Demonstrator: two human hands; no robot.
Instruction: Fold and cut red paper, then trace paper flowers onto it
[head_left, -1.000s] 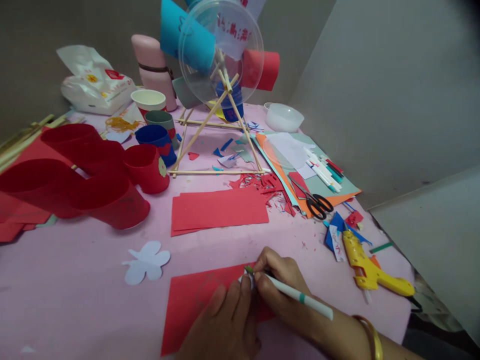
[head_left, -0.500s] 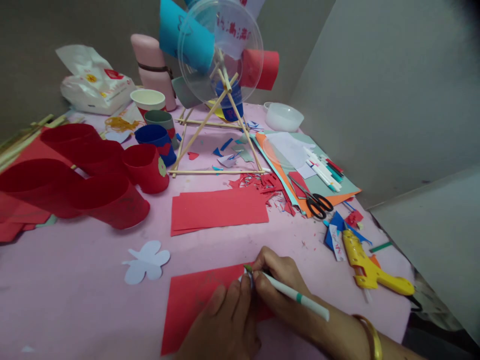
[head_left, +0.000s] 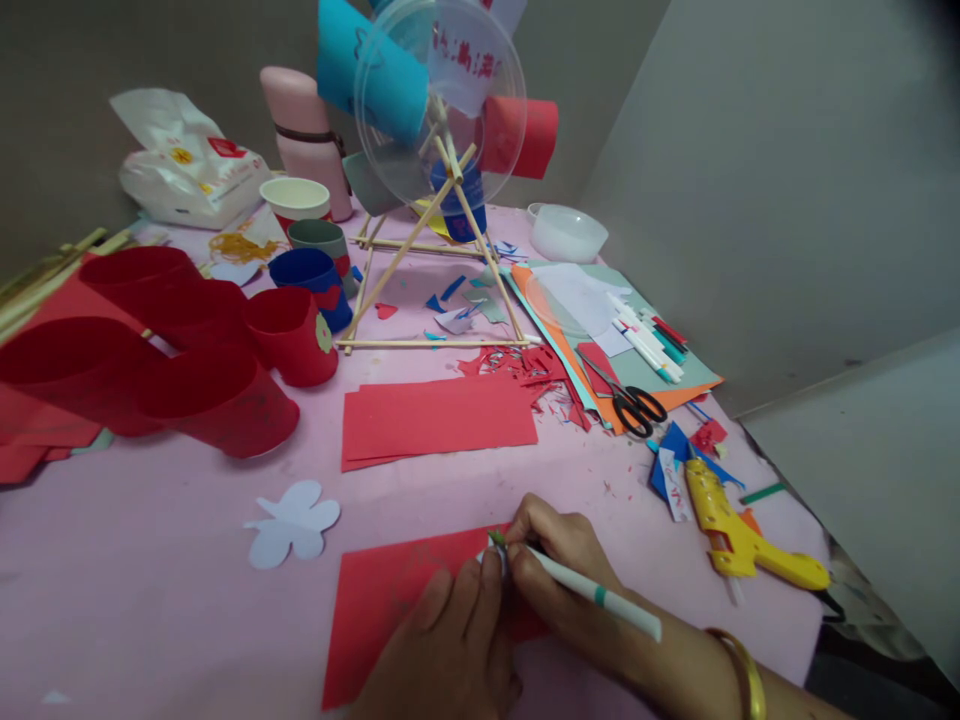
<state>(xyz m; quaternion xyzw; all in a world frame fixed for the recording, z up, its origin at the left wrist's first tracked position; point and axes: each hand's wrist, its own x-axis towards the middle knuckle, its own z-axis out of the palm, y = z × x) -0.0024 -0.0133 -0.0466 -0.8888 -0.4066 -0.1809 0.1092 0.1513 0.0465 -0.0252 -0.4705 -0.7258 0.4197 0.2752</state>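
My right hand [head_left: 559, 555] is closed round a white felt-tip pen [head_left: 592, 585] with a green band. Its tip meets a small piece of paper [head_left: 496, 540] showing green at the top, mostly hidden by my fingers. My left hand [head_left: 454, 640] lies with outstretched fingers over that piece, fingertips pressing it down. Beneath both hands is a red paper rectangle [head_left: 375, 600] with faint smudges. To the left lies a white paper flower cutout [head_left: 296, 525]. More red paper strips [head_left: 439, 425] are stacked beyond my hands.
Red paper cups [head_left: 217, 400] stand at the left. A stick-framed wheel [head_left: 442, 200] with coloured cups rises at the back. On the right lie scissors [head_left: 637, 408], white pens [head_left: 649, 345] and a yellow glue gun [head_left: 739, 535]. Red scraps [head_left: 525, 370] lie beyond the strips.
The pen has shifted very slightly in my right hand, and a little more green shows at its tip. My left hand stays in place.
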